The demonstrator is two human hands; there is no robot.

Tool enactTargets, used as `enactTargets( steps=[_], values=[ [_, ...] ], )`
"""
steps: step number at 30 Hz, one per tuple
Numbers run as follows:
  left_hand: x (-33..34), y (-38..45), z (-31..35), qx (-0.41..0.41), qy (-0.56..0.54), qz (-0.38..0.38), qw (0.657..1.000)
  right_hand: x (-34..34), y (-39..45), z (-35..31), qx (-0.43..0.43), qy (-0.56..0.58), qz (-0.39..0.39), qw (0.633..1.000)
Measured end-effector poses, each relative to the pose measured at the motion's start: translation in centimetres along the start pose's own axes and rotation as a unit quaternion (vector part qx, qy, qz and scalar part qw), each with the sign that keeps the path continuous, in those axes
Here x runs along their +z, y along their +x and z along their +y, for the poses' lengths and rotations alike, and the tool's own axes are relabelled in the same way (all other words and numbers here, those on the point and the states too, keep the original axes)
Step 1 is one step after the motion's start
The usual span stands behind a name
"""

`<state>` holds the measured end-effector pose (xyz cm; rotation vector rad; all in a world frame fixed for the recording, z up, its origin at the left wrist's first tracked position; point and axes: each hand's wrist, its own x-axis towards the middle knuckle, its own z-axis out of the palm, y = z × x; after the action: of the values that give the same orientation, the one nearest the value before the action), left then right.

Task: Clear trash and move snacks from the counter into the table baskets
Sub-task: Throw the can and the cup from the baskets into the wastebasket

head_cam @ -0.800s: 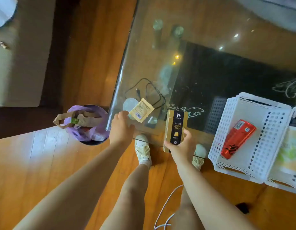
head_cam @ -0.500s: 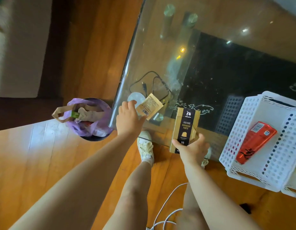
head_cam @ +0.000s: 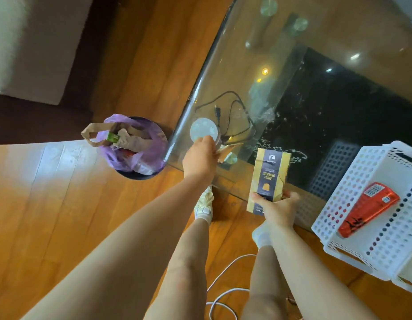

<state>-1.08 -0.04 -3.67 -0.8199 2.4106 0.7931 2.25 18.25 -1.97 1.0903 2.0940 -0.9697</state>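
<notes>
My left hand (head_cam: 199, 158) is closed on a small tan packet (head_cam: 227, 151) at the near left corner of the glass table (head_cam: 223, 72); only the packet's edge shows past my fingers. My right hand (head_cam: 277, 207) grips the bottom of a gold and black espresso capsule box (head_cam: 268, 174), held upright over the table's near edge. A white perforated basket (head_cam: 353, 179) stands at the right on the table with a red snack pack (head_cam: 368, 210) lying in it. A round bin with a purple liner (head_cam: 140, 147), holding brown paper trash, sits on the floor left of the table.
A black cable (head_cam: 235, 116) and a round white disc (head_cam: 204, 131) lie on the glass just beyond my left hand. A second basket (head_cam: 408, 277) shows at the far right edge. A white cord (head_cam: 221, 296) runs across the wooden floor by my feet.
My left hand has turned over the tan packet, so it now hides most of it. The box in my right hand has stayed upright, close to the basket. The view has shifted left.
</notes>
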Motion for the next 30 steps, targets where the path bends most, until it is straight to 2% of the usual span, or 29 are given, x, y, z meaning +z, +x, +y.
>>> enactTargets(
  steps=[4,8,13,17,23,27,30],
  values=[
    [-1.7,-2.3,-3.3,-0.031,-0.106,0.034,0.993,1.0,-1.9,-1.2,-0.024,0.005,-0.037,0.999],
    [-4.0,-4.4,-9.2,-0.09,-0.205,0.085,0.971,3.5,-4.3,-3.3,-0.077,-0.022,-0.105,0.991],
    [-6.3,-5.3,-16.4,-0.258,-0.349,0.143,0.889,8.2,-6.9,-6.2,-0.142,-0.075,-0.212,0.964],
    [-7.3,-4.3,-20.3,-0.32,-0.373,0.166,0.855,12.4,-8.6,-8.2,-0.193,-0.109,-0.259,0.94],
    [-8.2,-2.4,-22.9,-0.336,-0.36,0.156,0.856,17.5,-9.7,-10.3,-0.24,-0.173,-0.272,0.916],
    [-8.4,-1.5,-23.2,-0.337,-0.369,0.083,0.862,19.4,-9.8,-11.1,-0.238,-0.226,-0.279,0.903],
    [-8.2,-1.7,-22.9,-0.341,-0.392,0.048,0.853,18.9,-9.6,-11.4,-0.221,-0.234,-0.284,0.903]
  ],
)
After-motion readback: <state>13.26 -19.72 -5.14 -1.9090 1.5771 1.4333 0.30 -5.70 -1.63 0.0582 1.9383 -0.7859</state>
